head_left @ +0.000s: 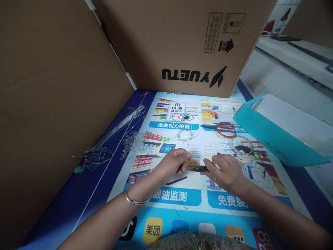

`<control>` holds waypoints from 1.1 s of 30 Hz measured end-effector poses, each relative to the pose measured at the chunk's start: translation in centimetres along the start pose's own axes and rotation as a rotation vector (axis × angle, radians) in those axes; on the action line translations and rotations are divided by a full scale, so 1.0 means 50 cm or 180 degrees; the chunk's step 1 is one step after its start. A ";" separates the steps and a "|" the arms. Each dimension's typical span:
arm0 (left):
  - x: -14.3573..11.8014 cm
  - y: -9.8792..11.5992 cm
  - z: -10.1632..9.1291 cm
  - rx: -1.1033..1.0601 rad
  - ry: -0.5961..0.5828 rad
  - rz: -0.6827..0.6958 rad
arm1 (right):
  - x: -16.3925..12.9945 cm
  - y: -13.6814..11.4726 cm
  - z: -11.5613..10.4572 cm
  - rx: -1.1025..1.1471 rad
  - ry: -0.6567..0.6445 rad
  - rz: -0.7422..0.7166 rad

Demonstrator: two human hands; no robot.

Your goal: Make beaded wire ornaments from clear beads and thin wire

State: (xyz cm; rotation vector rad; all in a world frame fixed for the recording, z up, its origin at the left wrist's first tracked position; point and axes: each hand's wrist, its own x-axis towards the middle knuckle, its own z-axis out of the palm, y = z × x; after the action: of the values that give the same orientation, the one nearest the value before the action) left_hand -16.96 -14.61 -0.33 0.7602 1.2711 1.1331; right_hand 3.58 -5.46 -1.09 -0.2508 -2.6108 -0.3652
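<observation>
My right hand (225,171) grips small dark pliers (198,168) whose tip points left toward my left hand (173,162). The left hand's fingers are pinched together at the plier tip, apparently on a thin wire piece too small to make out. Both hands rest low over a printed poster (179,198) laid on the surface. A silver bangle (135,200) circles my left wrist. Just beyond the hands lies a beaded wire ornament (184,136).
A pile of clear beads (137,146) and a bundle of thin wires (114,132) lie to the left. Red-handled scissors (223,129) and a clear tape roll (241,144) sit behind the right hand. Cardboard boxes (182,41) wall the left and back; a teal bag (270,135) lies at the right.
</observation>
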 end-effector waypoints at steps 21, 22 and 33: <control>-0.004 0.008 0.005 -0.0064 -0.0384 -0.0198 | 0.000 -0.002 -0.005 -0.0115 0.0014 -0.0103; -0.004 0.008 0.005 -0.0049 -0.0374 -0.0191 | 0.000 -0.002 -0.007 -0.0146 0.0021 -0.0131; -0.003 0.009 0.004 -0.0055 -0.0381 -0.0263 | 0.003 -0.001 -0.013 -0.0260 0.0100 -0.0231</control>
State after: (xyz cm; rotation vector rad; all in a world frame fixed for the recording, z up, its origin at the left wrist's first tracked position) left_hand -16.85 -14.59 0.16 0.7450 1.1804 1.0161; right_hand 3.74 -5.69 -0.49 -0.1768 -2.5820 -0.4978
